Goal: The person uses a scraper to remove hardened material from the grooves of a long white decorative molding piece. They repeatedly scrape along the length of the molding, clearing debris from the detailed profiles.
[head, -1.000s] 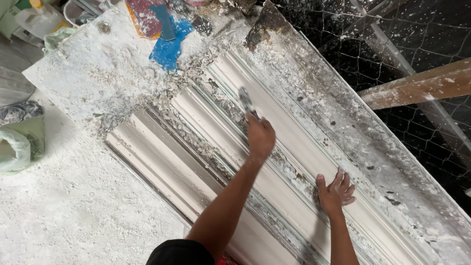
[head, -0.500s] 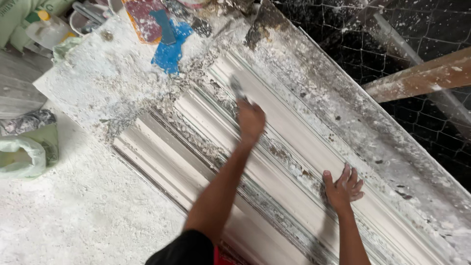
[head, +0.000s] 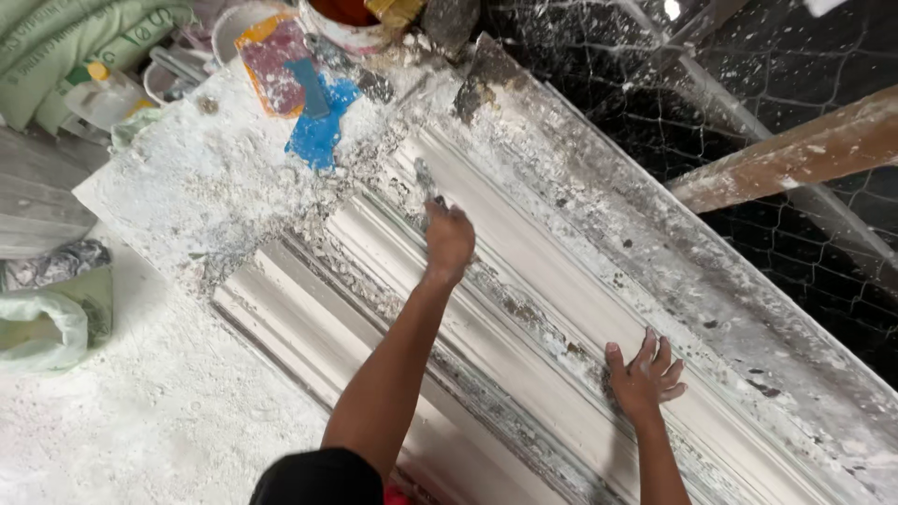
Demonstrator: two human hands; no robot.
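A long white plaster cornice moulding [head: 524, 281] lies diagonally on a plaster-caked bench. My left hand [head: 449, 238] is closed around a small metal scraper [head: 426, 180], whose blade rests in a groove near the moulding's upper end. My right hand [head: 645, 374] lies flat with fingers spread on the moulding lower down, pressing on a ridge. Crumbs of dried plaster line the grooves beside the scraper.
A blue-and-red plastic scraper [head: 299, 84] and a bucket [head: 351, 23] sit at the bench's far end. Green sacks [head: 65, 47] and a bottle [head: 98, 93] lie at upper left, a white bag [head: 42, 327] at left. Wire mesh [head: 795, 262] and a wooden beam [head: 795, 154] are at right.
My left hand has slid the scraper further up the groove toward the far end. My right hand has stayed pressed flat on the moulding.
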